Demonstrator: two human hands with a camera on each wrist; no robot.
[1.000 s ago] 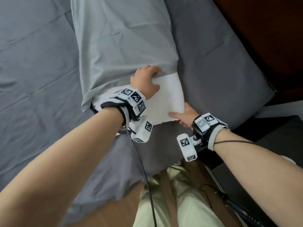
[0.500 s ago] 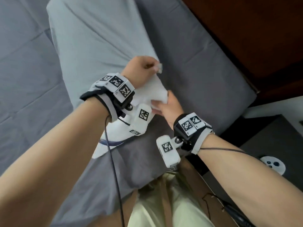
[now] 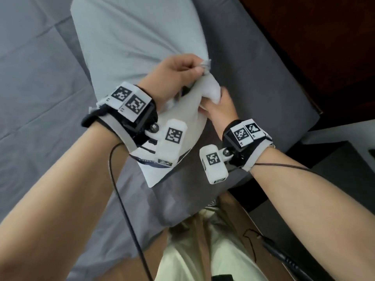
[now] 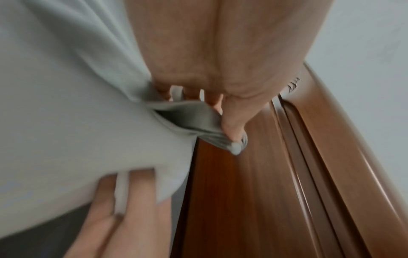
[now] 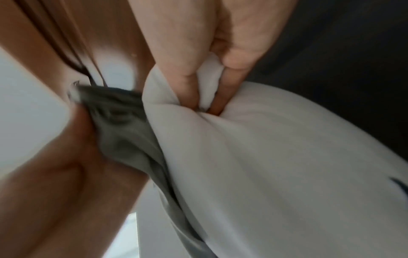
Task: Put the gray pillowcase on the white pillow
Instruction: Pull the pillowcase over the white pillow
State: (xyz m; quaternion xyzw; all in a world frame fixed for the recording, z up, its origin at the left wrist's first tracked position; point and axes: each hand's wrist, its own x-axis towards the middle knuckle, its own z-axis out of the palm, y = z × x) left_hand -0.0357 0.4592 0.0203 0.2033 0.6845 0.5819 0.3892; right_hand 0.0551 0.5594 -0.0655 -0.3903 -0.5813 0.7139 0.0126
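Note:
The gray pillowcase (image 3: 134, 43) covers most of the white pillow (image 3: 188, 120), which lies lengthwise on the bed. The pillow's near end sticks out bare, with a dark blue mark near its edge. My left hand (image 3: 182, 69) grips the pillowcase's open hem (image 4: 194, 120) at its right corner, the cloth bunched in curled fingers. My right hand (image 3: 219, 106) clutches the pillow's near right corner (image 5: 209, 82), with white fabric squeezed between thumb and fingers. The two hands sit close together, the right just below the left.
A darker gray bed sheet (image 3: 34, 110) spreads under and around the pillow. A dark wooden headboard or bed frame (image 3: 316, 47) runs along the right. A dark bedside surface (image 3: 332, 171) lies at the right edge. My legs in pale trousers (image 3: 203, 250) stand against the bed's near edge.
My left hand has gone from lying on the pillow to gripping the hem's right corner. My right hand moved up from the pillow's near edge to its corner. The pillow's near end has lifted and bunched.

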